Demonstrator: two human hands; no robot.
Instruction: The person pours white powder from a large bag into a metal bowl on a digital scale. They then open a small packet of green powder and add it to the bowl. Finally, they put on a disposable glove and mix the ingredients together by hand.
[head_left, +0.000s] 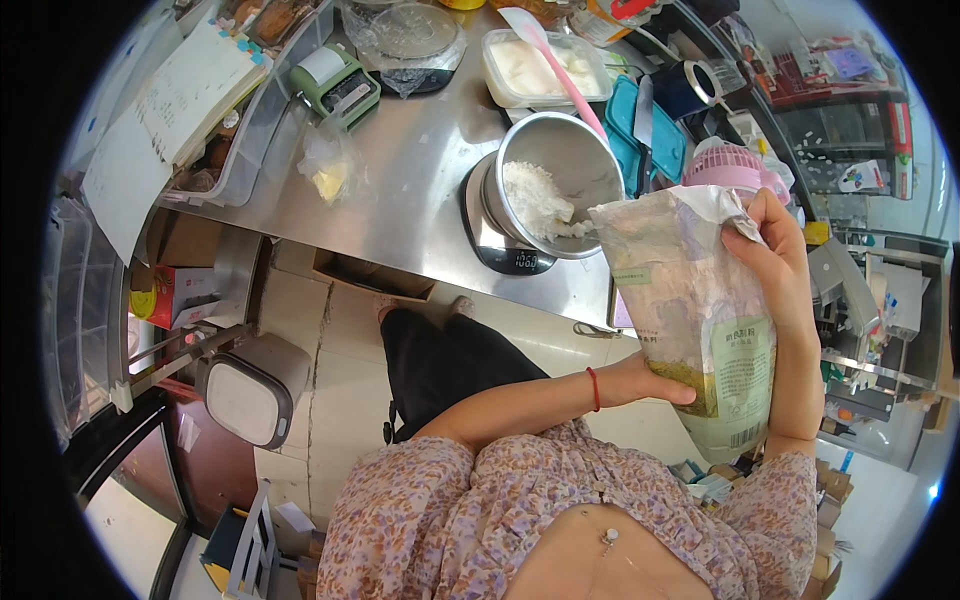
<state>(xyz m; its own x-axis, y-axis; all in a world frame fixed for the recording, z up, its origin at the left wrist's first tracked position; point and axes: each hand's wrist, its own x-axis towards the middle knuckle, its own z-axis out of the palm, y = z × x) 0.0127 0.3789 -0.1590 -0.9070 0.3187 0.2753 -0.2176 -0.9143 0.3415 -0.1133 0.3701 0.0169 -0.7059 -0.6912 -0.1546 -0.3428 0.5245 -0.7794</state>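
Observation:
With my left hand (656, 382) I hold the lower part of a printed paper flour bag (675, 300), thumb across its front. My right hand (776, 232) grips the bag's crumpled top corner. The bag leans with its opening towards a stainless steel bowl (596, 161), close to the rim. White powder (532, 199), with clumps near one side, lies in the bowl. The bowl appears tilted and rests over a digital kitchen scale (499, 259), whose display is lit. What is left inside the bag is hidden.
Behind the bowl, a plastic tub (495, 75) of white contents carries a pink spatula (559, 67). A knife (643, 124) lies on teal lids (667, 142) at the right. A green label printer (337, 82) and a small bag of yellow pieces (328, 180) are on the steel table (405, 172).

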